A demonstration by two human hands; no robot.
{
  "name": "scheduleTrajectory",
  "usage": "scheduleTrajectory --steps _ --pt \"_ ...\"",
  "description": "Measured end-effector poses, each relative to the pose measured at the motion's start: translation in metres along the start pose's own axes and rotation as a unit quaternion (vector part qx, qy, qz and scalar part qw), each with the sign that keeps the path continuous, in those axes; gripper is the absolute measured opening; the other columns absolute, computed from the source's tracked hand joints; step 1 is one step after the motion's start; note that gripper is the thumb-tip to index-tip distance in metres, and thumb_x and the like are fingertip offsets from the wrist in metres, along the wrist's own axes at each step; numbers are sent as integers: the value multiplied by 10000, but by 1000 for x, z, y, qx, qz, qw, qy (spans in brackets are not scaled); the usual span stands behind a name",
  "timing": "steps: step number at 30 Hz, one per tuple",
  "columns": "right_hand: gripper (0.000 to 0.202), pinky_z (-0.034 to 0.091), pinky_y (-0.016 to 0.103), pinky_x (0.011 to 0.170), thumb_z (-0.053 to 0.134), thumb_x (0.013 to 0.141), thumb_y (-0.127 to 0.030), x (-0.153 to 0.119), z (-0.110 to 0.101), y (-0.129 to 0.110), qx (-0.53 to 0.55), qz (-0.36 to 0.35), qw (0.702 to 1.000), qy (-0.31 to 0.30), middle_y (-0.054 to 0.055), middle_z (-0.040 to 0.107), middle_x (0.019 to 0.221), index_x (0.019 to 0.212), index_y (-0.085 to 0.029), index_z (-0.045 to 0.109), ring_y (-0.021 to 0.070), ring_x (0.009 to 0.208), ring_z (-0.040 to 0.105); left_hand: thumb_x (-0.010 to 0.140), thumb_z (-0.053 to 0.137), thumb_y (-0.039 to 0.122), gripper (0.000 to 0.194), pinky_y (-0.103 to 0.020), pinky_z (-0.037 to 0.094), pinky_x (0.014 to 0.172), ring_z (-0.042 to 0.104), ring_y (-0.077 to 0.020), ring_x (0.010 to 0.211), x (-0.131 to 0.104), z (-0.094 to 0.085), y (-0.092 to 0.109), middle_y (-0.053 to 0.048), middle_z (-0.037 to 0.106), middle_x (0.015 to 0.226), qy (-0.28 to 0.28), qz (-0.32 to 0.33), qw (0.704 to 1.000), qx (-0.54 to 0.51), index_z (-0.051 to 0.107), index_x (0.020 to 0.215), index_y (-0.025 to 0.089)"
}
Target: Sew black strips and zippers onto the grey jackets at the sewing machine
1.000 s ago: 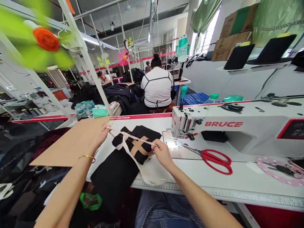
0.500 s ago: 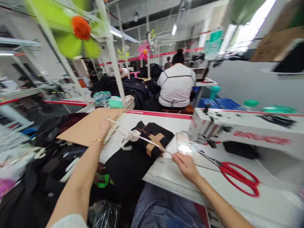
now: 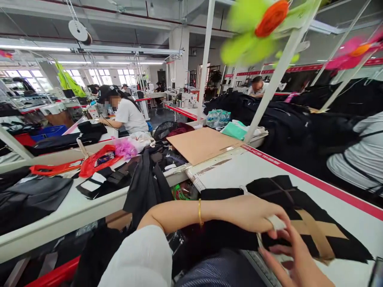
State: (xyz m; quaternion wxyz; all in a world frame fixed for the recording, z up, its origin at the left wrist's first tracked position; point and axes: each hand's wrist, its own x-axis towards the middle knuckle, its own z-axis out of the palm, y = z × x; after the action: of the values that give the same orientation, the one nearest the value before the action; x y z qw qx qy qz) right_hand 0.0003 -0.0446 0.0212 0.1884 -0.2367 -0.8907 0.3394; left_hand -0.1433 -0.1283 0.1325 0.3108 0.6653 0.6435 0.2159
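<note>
My left hand [image 3: 251,211], with a gold bracelet on its wrist, reaches across to the right and pinches a narrow white strip [image 3: 277,223]. Close against it, my right hand [image 3: 299,255] has its fingers curled around a part of the same strip, which shows by the thumb; the rest is hidden by the fingers. Beneath and beyond both hands lies black fabric [image 3: 269,189] on the white sewing table, and a tan cross-shaped piece [image 3: 317,229] rests on top of it.
Left of the table [image 3: 239,167], a brown cardboard sheet [image 3: 203,143] lies near a white post [image 3: 269,87]. Dark cloth [image 3: 146,179] and a red bag [image 3: 98,159] fill the side bench. A blurred green fan [image 3: 251,32] is overhead. Co-workers sit left and right.
The view has swung left, and the sewing machine and red scissors are out of sight. My hands, apart before with the white strip stretched between them, have come together over the black fabric.
</note>
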Motion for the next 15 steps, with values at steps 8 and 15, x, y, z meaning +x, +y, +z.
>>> scheduleTrajectory --steps 8,15 --pt "362 402 291 480 313 746 -501 57 -2 -18 -57 -105 991 55 47 533 576 585 -219 474 190 521 536 849 402 347 311 -173 343 565 395 -49 555 -6 -5 -31 45 445 582 115 34 955 -272 497 649 129" --pt "296 318 257 431 352 775 -309 113 -71 -82 56 -27 993 98 27 473 494 525 -200 470 140 462 437 682 654 367 378 -171 286 470 371 -52 512 15 -39 -30 69 441 606 249 77 932 -250 509 966 164"
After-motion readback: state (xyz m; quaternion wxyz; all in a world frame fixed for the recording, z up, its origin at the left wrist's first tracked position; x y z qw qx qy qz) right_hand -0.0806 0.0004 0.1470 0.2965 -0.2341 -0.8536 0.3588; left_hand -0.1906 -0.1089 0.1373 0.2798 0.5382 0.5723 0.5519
